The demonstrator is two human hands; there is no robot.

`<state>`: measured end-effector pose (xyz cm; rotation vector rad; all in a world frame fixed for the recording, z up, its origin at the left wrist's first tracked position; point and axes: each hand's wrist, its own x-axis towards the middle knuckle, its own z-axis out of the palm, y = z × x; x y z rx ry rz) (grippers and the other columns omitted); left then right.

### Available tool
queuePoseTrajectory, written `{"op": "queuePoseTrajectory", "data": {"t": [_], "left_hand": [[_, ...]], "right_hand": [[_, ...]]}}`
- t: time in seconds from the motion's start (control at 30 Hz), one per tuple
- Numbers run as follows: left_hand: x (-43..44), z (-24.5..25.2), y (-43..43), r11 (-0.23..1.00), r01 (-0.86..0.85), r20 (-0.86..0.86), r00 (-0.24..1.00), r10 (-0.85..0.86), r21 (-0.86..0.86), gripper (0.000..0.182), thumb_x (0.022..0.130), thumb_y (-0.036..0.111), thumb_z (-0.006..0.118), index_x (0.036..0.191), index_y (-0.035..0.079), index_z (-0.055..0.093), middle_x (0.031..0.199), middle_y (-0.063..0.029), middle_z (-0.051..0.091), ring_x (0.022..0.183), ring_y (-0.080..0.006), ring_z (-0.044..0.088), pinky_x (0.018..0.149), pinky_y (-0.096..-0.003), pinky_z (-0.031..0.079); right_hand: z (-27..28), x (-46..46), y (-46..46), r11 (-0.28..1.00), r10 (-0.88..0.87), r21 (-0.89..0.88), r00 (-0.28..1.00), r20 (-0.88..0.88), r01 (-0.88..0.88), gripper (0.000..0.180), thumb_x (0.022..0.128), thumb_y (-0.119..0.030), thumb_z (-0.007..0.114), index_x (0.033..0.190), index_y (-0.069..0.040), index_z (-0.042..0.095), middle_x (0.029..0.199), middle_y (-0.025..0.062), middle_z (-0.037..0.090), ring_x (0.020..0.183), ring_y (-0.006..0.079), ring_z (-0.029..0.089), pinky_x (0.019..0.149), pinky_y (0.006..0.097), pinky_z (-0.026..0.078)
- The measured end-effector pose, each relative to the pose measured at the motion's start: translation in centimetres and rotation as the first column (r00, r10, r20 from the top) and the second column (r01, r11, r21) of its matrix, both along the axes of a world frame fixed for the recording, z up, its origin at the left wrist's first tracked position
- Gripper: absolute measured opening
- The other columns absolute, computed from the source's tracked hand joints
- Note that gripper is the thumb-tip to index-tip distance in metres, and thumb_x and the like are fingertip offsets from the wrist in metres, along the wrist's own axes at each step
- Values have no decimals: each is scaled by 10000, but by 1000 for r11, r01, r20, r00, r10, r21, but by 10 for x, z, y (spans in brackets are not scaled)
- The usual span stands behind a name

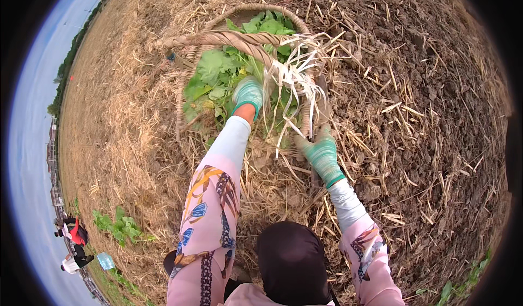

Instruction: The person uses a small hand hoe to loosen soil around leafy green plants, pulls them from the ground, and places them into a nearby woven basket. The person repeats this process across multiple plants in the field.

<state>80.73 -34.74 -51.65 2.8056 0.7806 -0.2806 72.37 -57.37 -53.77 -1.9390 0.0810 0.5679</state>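
Observation:
A wicker basket (180, 97) with a thick twisted handle (229, 39) stands on straw-strewn soil before me and holds leafy greens (214, 67). My left hand (249, 93), in a green and white knit glove, reaches into the basket among the leaves and stems; its fingers are hidden. A bundle of white strips (300, 75) is tied on the handle's right part and hangs over the rim. My right hand (322, 151), gloved alike, is at the basket's near right edge, with its thumb apart; whether it grips the rim is unclear.
Dry straw (135, 142) covers the ground on the left, and dark clods of soil (429, 122) lie on the right. Green plants (120, 226) grow at the lower left, near a pale blue plastic container (106, 261). Two or more people (75, 234) are farther off at the left edge.

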Motion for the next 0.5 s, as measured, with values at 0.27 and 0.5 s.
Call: {"op": "queuePoseTrajectory", "data": {"t": [0.27,0.5], "left_hand": [[-33,32,38,766,-186,-110,982,150,-615,415,750,408,677,829,2,639,701,-126,631,510,-210,534,513,-359,443],[-144,106,85,305,-174,-67,941,331,-936,218,837,282,656,862,81,576,585,19,506,467,-68,458,407,-211,350]], "right_hand": [[-7,3,-1,999,22,-45,999,-47,-24,859,687,-325,734,1290,85,279,934,237,608,810,300,629,727,368,506],[-6,3,0,983,-10,183,1000,28,5,719,732,-244,737,1262,64,360,1031,200,572,875,250,588,749,329,486]]}}
